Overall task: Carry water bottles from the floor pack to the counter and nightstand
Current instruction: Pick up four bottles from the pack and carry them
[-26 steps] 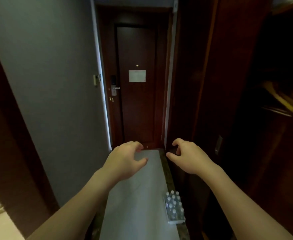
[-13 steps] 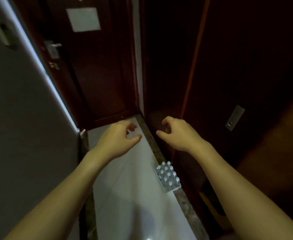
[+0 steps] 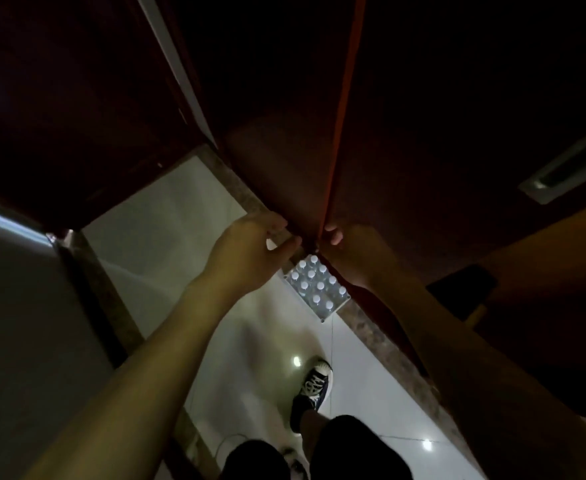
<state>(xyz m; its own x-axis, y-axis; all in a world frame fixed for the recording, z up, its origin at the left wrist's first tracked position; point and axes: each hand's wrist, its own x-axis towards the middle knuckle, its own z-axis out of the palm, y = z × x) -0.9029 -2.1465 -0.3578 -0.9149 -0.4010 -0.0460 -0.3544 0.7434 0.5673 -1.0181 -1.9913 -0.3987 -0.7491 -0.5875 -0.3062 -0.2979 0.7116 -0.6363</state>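
A shrink-wrapped pack of water bottles (image 3: 316, 289) with white caps stands on the pale tiled floor against the stone skirting on the right. My left hand (image 3: 250, 251) hovers above its far-left corner, fingers loosely curled and apart, holding nothing. Just right of the pack's far end is my right hand (image 3: 357, 251), in shadow against the dark wood panel, fingers curled and empty. Both hands are above the pack and not touching it. The right hand hides the pack's right edge.
Dark wooden wardrobe panels (image 3: 423, 116) line the right side, with a metal recessed handle (image 3: 568, 168). The entrance door (image 3: 70, 109) closes the corridor ahead. A grey wall (image 3: 18, 323) runs on the left. My sneaker (image 3: 314, 386) stands on the tiles behind the pack.
The view has tipped steeply down and I have stepped closer. Both hands have lowered toward the pack, which now lies directly under them. My foot has come into view.
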